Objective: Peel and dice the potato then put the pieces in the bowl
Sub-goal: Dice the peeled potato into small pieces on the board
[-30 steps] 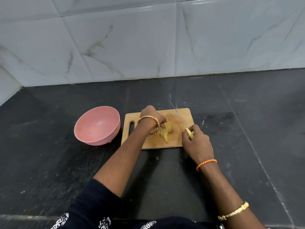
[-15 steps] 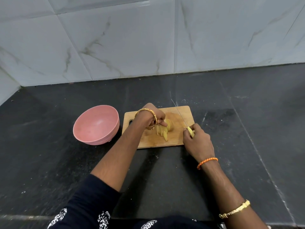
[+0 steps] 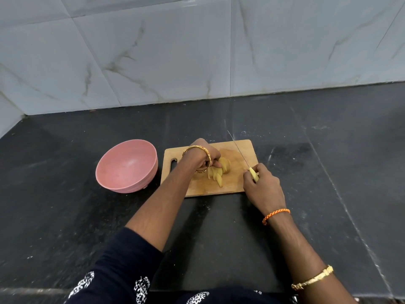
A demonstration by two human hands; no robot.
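Right now the cutting is well under way: the potato [image 3: 215,172] lies peeled and pale on the wooden cutting board [image 3: 238,185], already split into long slices and wedges that fan out just beside the left hand [image 3: 202,160]. That hand curls over the pieces, fingertips pressing on the nearest ones to bunch them together. The right hand [image 3: 260,185] is wrapped round the yellow handle of the knife [image 3: 241,153], its thin blade angled up and away over the board's far right corner, apart from the potato. So peeling looks finished and slicing mostly done, but I'd judge the dicing incomplete, since the pieces look like strips rather than cubes. Over on the left, the pink bowl [image 3: 122,181] sits on the dark tabletop [image 3: 306,172] just beside the board, and nothing shows inside it. Crosswise cuts and the transfer are what remain.
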